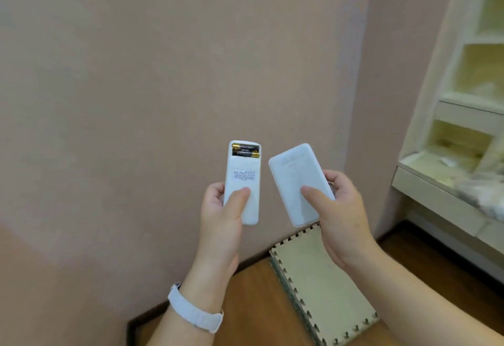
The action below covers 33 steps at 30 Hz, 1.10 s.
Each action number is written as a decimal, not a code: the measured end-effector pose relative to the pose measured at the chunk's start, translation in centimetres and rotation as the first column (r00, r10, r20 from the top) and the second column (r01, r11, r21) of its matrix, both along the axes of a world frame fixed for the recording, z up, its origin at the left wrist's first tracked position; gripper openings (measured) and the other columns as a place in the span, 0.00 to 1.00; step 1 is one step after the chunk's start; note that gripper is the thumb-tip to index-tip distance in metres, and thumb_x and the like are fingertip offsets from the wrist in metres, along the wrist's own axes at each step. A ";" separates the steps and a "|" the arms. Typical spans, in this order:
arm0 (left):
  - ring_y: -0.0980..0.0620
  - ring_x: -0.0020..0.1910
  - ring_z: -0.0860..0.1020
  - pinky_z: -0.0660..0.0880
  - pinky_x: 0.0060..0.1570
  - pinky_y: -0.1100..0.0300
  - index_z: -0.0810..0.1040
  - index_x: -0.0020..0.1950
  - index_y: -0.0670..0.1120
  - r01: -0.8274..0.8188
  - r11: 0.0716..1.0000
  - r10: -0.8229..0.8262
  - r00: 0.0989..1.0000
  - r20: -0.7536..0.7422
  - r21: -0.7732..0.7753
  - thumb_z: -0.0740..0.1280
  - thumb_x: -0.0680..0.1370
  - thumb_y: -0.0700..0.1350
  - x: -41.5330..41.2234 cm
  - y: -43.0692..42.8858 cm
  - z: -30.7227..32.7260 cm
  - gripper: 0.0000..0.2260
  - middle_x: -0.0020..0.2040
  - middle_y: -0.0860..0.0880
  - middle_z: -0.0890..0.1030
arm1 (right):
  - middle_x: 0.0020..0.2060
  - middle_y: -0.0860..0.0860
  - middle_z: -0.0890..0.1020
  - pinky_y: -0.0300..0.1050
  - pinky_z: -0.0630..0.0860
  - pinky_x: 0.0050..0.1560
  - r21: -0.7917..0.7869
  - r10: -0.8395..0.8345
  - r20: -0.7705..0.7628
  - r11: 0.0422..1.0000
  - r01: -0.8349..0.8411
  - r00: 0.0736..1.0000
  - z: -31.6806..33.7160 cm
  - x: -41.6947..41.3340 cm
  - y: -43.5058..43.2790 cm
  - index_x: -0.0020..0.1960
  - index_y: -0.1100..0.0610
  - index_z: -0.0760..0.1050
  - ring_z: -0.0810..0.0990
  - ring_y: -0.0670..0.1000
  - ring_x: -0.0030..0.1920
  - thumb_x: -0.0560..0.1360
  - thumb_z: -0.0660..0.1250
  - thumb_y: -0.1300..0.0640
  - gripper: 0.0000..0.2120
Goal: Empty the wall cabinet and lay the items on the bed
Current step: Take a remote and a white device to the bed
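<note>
My left hand holds a white remote control upright, back side up. Its battery compartment at the top is uncovered and shows black-and-gold batteries. My right hand holds a white rounded rectangular device, like a power bank, tilted to the left, with the thumb pressed on its face. Both items are in front of the pink wall. The white shelf unit with open compartments stands at the right edge. No bed is in view.
A stack of beige foam puzzle mats lies on the wooden floor below my hands. A desk surface with pale clutter juts out under the shelves at the right. A white band is on my left wrist.
</note>
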<state>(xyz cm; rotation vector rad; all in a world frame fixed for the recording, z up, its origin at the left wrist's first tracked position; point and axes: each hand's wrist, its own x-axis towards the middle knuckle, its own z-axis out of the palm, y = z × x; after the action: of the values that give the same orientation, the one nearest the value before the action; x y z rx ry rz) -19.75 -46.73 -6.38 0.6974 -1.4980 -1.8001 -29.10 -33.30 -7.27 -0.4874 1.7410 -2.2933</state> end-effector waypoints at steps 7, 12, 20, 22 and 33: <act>0.58 0.36 0.82 0.75 0.31 0.62 0.71 0.57 0.45 0.258 0.965 -0.260 0.963 0.065 0.035 0.65 0.78 0.39 -11.4 11.7 -0.5 0.09 0.48 0.48 0.82 | 0.45 0.49 0.82 0.48 0.74 0.37 0.032 -0.253 0.051 0.967 0.252 0.966 -0.3 -8.2 14.0 0.50 0.51 0.76 0.81 0.51 0.43 0.65 0.69 0.53 0.14; 0.51 0.43 0.80 0.76 0.43 0.53 0.72 0.54 0.47 0.396 0.918 -0.397 0.910 0.118 0.030 0.66 0.78 0.39 -18.9 17.9 -1.3 0.08 0.50 0.46 0.82 | 0.48 0.52 0.82 0.54 0.78 0.40 0.019 -0.427 0.126 0.904 0.428 0.895 -1.7 -13.2 20.9 0.51 0.51 0.76 0.82 0.54 0.45 0.65 0.70 0.54 0.14; 0.50 0.43 0.79 0.73 0.41 0.56 0.72 0.54 0.46 0.607 0.787 -0.617 0.773 0.147 0.108 0.66 0.78 0.39 -31.3 25.1 -4.3 0.08 0.50 0.45 0.82 | 0.48 0.53 0.80 0.52 0.77 0.41 0.112 -0.648 0.156 0.762 0.638 0.746 -4.7 -20.5 29.3 0.52 0.52 0.75 0.81 0.56 0.47 0.75 0.69 0.62 0.09; 0.49 0.46 0.79 0.74 0.41 0.55 0.71 0.55 0.46 0.658 0.742 -0.670 0.729 0.140 0.129 0.66 0.78 0.39 -34.7 26.7 -5.0 0.08 0.52 0.43 0.82 | 0.49 0.53 0.80 0.54 0.78 0.43 0.139 -0.693 0.154 0.721 0.679 0.704 -5.0 -22.9 30.9 0.53 0.51 0.75 0.80 0.57 0.49 0.75 0.70 0.61 0.10; 0.49 0.51 0.81 0.78 0.49 0.53 0.71 0.58 0.47 0.844 0.486 -0.874 0.477 0.096 0.227 0.66 0.78 0.39 -50.8 37.9 -6.7 0.10 0.53 0.46 0.81 | 0.49 0.52 0.79 0.53 0.79 0.44 0.215 -0.879 0.134 0.476 0.853 0.457 -5.1 -32.7 40.3 0.53 0.51 0.74 0.80 0.55 0.49 0.75 0.68 0.62 0.10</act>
<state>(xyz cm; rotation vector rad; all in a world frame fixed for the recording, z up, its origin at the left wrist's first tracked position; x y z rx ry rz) -70.57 -8.85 -13.13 0.1197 -2.0972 -2.6803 -61.81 6.97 -12.39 0.9414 2.2966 -2.6038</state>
